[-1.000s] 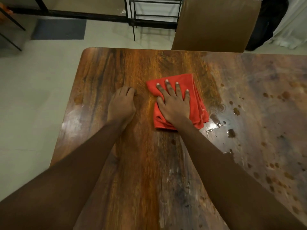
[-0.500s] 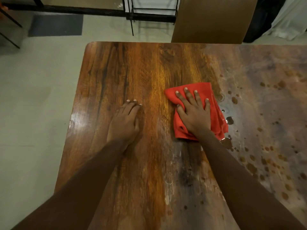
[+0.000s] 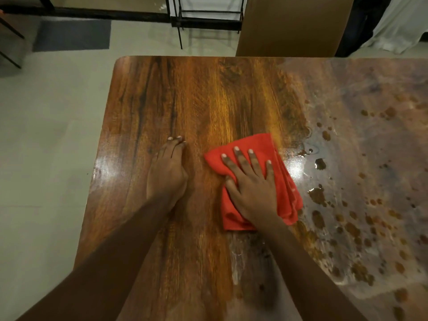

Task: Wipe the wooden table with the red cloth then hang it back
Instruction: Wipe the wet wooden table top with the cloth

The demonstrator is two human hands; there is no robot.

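Observation:
A folded red cloth [image 3: 284,172] lies flat on the wooden table [image 3: 208,93], near its middle. My right hand [image 3: 251,188] presses down on the cloth with fingers straight and spread. My left hand [image 3: 168,172] rests flat on the bare wood just left of the cloth, fingers together. The cloth's right edge borders a wet patch with brown drops and puddles [image 3: 320,163]. The wood to the left of the cloth looks dry and glossy.
A brown chair back [image 3: 294,26] stands against the table's far edge. Behind it are a black metal rack [image 3: 206,19] and a dark floor mat [image 3: 74,34]. Pale floor lies left of the table. White fabric [image 3: 403,26] hangs at the far right.
My right hand has slid the cloth toward me and to the right, up to the wet patch. My left hand has stayed flat on the wood beside it.

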